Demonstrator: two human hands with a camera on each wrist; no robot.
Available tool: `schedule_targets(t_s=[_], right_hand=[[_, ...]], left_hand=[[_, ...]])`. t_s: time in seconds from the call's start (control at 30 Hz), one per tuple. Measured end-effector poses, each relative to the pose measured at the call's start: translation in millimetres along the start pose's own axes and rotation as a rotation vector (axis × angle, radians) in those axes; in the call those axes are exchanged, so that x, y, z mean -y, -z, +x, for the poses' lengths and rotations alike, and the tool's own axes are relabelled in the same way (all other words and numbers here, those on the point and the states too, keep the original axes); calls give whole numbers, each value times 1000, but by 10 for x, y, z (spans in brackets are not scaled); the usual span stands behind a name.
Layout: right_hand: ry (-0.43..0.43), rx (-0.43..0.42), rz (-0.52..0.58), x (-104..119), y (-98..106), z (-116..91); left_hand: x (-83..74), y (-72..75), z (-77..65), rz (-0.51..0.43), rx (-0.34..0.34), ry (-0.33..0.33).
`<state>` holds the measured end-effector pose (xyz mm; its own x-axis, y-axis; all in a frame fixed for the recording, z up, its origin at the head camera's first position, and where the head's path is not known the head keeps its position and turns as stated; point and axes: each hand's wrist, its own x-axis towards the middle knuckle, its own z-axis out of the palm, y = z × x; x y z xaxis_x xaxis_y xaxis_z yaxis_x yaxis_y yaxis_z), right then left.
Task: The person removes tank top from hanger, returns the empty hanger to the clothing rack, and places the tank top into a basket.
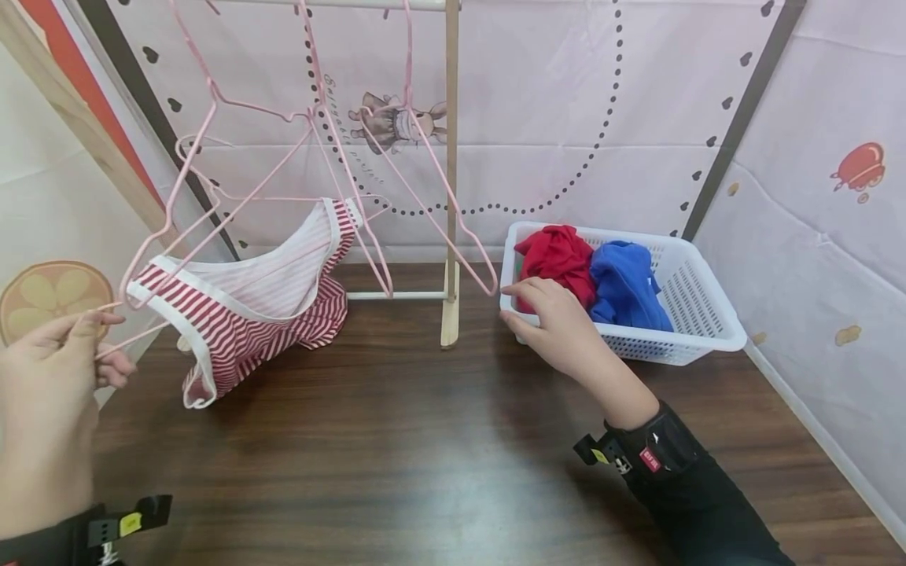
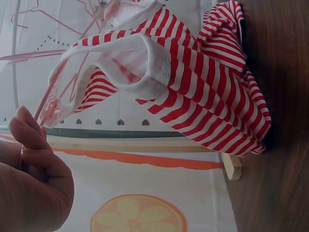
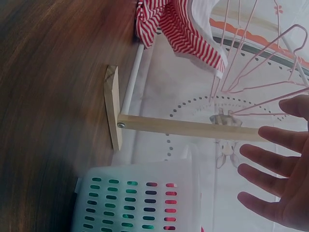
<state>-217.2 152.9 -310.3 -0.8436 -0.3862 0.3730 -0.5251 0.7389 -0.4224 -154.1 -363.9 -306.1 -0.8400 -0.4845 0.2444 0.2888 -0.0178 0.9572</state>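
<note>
At the far left, my left hand (image 1: 60, 377) pinches the end of a thin pink clothes hanger (image 1: 134, 339) between thumb and fingers. A red-and-white striped sleeveless top (image 1: 248, 338) with white trim hangs from it, one white-edged opening lying around the hanger. Its lower part sags close over the table. In the left wrist view, the striped top (image 2: 203, 96) droops to the right of the fingertips. My right hand (image 1: 555, 326) is over the near left corner of the white basket (image 1: 708, 339), holding nothing. The right wrist view shows its fingers (image 3: 270, 181) spread and fairly straight.
Bunched red cloth (image 1: 555, 255) and blue cloth (image 1: 626, 283) lie in the basket. Several empty pink hangers, one of them a front hanger (image 1: 453, 208), hang from the rack, whose wooden post (image 1: 452, 141) stands mid-table. Printed fabric walls (image 1: 538, 102) enclose the dark wooden table (image 1: 396, 440).
</note>
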Motion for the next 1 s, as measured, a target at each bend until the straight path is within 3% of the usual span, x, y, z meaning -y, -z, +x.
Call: schedule_targets(t_s=[0.13, 0.4, 0.53, 0.7, 1.0], right_hand=[[-4, 0, 6, 13, -9, -1], [-4, -10, 32, 27, -40, -4], [1, -19, 34, 32, -51, -4], [6, -33, 42, 25, -69, -10], [27, -78, 45, 49, -93, 20]], left_hand=[[32, 1, -27, -85, 52, 36], [80, 4, -60, -34, 188, 77], [134, 18, -42, -32, 268, 130], [208, 24, -8, 50, 363, 189], [350, -50, 10, 17, 549, 128]])
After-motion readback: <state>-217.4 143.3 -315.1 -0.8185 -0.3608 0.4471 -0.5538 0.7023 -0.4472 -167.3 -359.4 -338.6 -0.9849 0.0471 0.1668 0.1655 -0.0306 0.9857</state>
